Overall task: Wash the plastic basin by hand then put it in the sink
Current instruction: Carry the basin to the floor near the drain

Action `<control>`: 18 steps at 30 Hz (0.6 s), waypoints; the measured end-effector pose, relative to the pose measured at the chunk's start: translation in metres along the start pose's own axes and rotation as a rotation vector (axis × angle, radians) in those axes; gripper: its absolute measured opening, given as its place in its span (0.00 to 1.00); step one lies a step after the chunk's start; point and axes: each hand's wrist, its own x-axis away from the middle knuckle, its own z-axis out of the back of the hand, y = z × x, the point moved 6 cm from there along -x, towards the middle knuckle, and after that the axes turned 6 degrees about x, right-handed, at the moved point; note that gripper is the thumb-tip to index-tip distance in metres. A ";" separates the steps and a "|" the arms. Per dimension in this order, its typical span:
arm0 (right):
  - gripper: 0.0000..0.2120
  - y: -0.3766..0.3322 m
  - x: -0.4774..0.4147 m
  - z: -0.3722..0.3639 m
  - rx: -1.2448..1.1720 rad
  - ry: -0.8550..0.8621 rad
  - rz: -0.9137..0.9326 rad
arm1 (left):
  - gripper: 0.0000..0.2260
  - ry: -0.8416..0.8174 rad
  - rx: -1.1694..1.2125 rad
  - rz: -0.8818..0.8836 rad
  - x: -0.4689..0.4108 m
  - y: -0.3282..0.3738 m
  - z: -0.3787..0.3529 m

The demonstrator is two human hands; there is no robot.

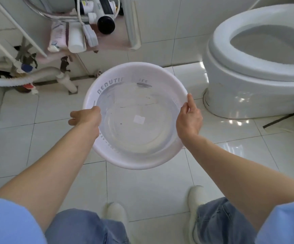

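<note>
A round white plastic basin [125, 73] with grey lettering on its inner wall is held level above the tiled floor, in the middle of the view. It holds shallow clear water with small dark specks. My left hand [85, 117] grips the left rim, thumb inside. My right hand [188, 118] grips the right rim, fingers along the edge. No sink is in view.
A white toilet [258, 67] with its lid up stands at the right. Pipes and a hose [37, 76] run along the wall at the left, below a pink shelf [111, 41] with bottles. My two feet in white shoes [197, 199] stand on pale floor tiles.
</note>
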 end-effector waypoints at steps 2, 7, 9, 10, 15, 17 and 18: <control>0.19 0.019 -0.013 -0.025 0.001 -0.006 0.009 | 0.27 0.007 -0.005 -0.002 -0.021 -0.015 -0.021; 0.20 0.066 -0.042 -0.083 0.015 -0.010 0.020 | 0.27 -0.010 0.020 0.005 -0.069 -0.048 -0.073; 0.19 0.081 -0.053 -0.100 0.028 -0.019 0.018 | 0.26 -0.034 0.037 0.035 -0.086 -0.058 -0.092; 0.19 0.087 -0.058 -0.107 0.032 -0.021 0.015 | 0.22 -0.056 0.046 0.058 -0.095 -0.064 -0.100; 0.19 0.107 -0.075 -0.137 0.059 -0.005 0.049 | 0.21 -0.111 0.046 0.095 -0.124 -0.083 -0.129; 0.19 0.113 -0.080 -0.146 0.066 -0.004 0.057 | 0.23 -0.120 0.028 0.102 -0.132 -0.088 -0.139; 0.19 0.116 -0.083 -0.150 0.072 -0.006 0.060 | 0.21 -0.114 0.022 0.112 -0.137 -0.090 -0.143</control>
